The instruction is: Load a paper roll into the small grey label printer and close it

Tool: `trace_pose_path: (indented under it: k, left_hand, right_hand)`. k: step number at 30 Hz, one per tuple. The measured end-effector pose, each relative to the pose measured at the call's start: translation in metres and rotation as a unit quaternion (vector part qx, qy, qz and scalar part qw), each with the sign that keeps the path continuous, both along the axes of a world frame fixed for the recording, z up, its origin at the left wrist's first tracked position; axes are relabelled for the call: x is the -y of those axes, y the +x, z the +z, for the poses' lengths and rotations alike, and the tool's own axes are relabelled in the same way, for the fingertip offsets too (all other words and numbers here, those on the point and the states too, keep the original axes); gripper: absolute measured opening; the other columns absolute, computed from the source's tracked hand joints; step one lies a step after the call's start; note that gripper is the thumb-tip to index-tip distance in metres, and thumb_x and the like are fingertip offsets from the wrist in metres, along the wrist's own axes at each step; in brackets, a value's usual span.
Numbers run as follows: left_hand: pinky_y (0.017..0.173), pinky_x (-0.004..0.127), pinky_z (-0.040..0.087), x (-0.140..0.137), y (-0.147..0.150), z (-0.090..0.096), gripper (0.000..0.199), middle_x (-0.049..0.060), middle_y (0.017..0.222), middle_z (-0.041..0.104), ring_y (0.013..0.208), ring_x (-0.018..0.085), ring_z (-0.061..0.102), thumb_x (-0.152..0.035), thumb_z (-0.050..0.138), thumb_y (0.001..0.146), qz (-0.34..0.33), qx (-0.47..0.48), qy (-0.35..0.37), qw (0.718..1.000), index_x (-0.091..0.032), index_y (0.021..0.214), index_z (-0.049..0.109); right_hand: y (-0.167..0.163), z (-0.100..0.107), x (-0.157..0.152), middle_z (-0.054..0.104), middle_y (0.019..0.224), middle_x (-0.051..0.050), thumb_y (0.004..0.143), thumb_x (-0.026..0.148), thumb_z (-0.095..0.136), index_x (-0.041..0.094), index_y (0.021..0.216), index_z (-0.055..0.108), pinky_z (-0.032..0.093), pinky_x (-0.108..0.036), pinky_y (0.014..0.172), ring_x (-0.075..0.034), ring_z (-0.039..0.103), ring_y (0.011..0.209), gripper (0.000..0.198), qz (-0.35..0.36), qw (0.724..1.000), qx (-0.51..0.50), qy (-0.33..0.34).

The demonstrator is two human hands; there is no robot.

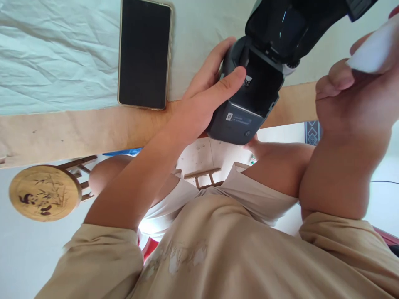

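Observation:
My left hand (208,93) is closed around the side of a dark grey portable label printer (238,120), with the thumb over the rim of its compartment. The printer is tilted at the table's edge. Its black lid (280,29) is swung open, away from me, showing the hollow inside. A power button and a small printed label are on the near face. At the right edge, my right hand (352,99) is raised with its fingers curled round a white paper roll (374,52), blurred and partly out of frame.
A tablet-like phone (145,54) in a clear case lies on the pale green cloth (56,54) left of the printer. The table's wooden edge (62,135) runs across in front of me. A round wooden stool (45,193) with a panda picture stands at the lower left.

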State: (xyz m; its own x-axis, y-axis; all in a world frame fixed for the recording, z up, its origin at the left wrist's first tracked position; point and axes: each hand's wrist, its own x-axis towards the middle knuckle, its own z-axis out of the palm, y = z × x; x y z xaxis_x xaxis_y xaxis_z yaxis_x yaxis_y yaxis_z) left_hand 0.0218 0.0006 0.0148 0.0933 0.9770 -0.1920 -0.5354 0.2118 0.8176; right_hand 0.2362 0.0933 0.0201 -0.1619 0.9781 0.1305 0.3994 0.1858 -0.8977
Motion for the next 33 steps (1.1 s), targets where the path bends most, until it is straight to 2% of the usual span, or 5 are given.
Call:
trace_pose_path:
  k: [4, 10, 20, 28, 33]
  left_hand:
    - [0.057, 0.02, 0.047, 0.004, 0.009, 0.007, 0.039, 0.01, 0.118, 0.054, 0.097, 0.018, 0.058, -0.035, 0.044, 0.08, 0.099, -0.02, -0.016, 0.995, -0.019, 0.115, 0.045]
    - [0.051, 0.019, 0.047, 0.006, 0.012, 0.01, 0.041, 0.009, 0.12, 0.053, 0.077, 0.009, 0.055, -0.037, 0.045, 0.079, 0.091, -0.014, -0.021, 0.996, -0.018, 0.115, 0.045]
    - [0.053, 0.015, 0.043, 0.006, 0.016, 0.016, 0.036, 0.007, 0.108, 0.055, 0.076, 0.006, 0.054, -0.027, 0.043, 0.081, 0.172, 0.012, -0.034, 0.984, -0.016, 0.116, 0.041]
    - [0.066, 0.02, 0.047, 0.005, 0.011, 0.009, 0.035, 0.007, 0.11, 0.055, 0.078, 0.006, 0.053, -0.028, 0.04, 0.083, 0.146, 0.007, -0.004, 0.989, -0.015, 0.116, 0.039]
    - [0.064, 0.019, 0.05, 0.002, 0.006, 0.01, 0.035, 0.008, 0.116, 0.055, 0.076, 0.005, 0.054, -0.025, 0.043, 0.085, 0.102, 0.025, -0.001, 0.994, -0.012, 0.118, 0.038]
  right_hand:
    - [-0.003, -0.014, -0.001, 0.04, 0.09, -0.003, 0.079, 0.059, 0.045, 0.013, 0.103, 0.023, 0.031, -0.011, 0.049, 0.007, 0.035, 0.06, 0.056, 0.029, 0.994, 0.004, 0.103]
    - [0.0, -0.014, 0.0, 0.041, 0.102, -0.008, 0.078, 0.051, 0.053, 0.01, 0.102, 0.048, 0.03, -0.009, 0.067, 0.007, 0.036, 0.081, 0.048, 0.054, 0.965, 0.118, 0.228]
    - [-0.007, -0.019, 0.0, 0.046, 0.112, 0.001, 0.073, 0.019, 0.056, 0.017, 0.117, 0.044, 0.03, -0.005, 0.077, 0.007, 0.048, 0.099, 0.045, -0.027, 0.962, 0.178, 0.206]
    - [-0.031, -0.024, 0.026, 0.041, 0.124, 0.0, 0.081, 0.036, 0.05, 0.026, 0.131, 0.04, 0.033, -0.004, 0.06, 0.012, 0.033, 0.066, 0.052, 0.065, 0.961, 0.221, 0.152]
    - [-0.045, -0.027, 0.022, 0.047, 0.113, 0.002, 0.08, 0.028, 0.052, 0.026, 0.118, 0.054, 0.034, -0.001, 0.067, 0.008, 0.044, 0.089, 0.038, 0.056, 0.963, 0.218, 0.147]
